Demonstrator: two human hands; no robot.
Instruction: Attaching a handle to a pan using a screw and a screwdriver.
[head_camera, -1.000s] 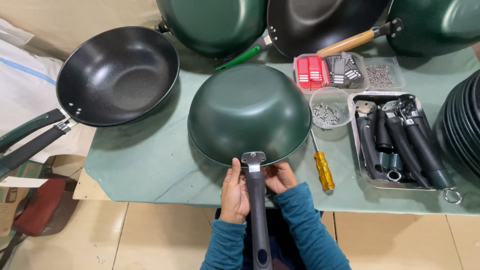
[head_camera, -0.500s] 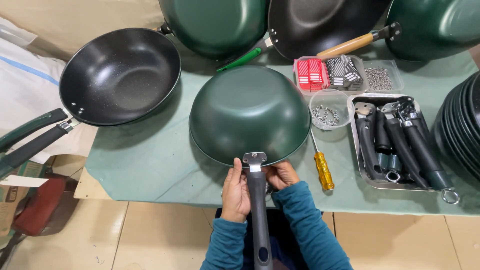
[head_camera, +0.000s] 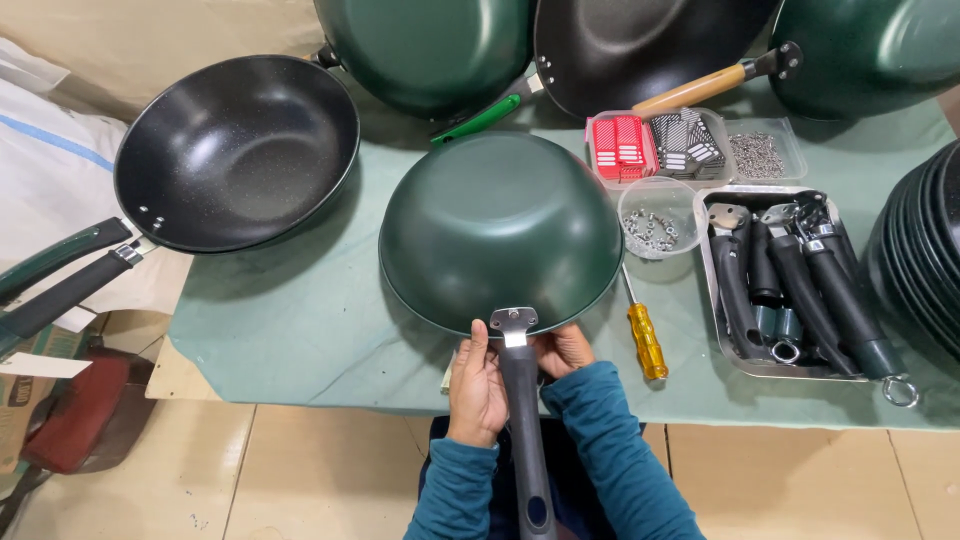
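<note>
Since a second ago we see almost nothing moved: the green pan (head_camera: 500, 228) lies upside down at the front of the counter (head_camera: 300, 320) as before, and both hands have stayed at its black handle (head_camera: 524, 420). The left hand (head_camera: 477, 385) wraps the handle just below the metal bracket (head_camera: 513, 322), its grip clamped on it. The right hand (head_camera: 562, 350) presses against the handle's other side, fingers curled under; we cannot tell whether it truly clasps. A yellow screwdriver (head_camera: 645, 335) lies just right of the hands. Beyond it sits a metal tray (head_camera: 712, 290) of spare handles, and a black pan (head_camera: 238, 150) rests open side up at the left.
</note>
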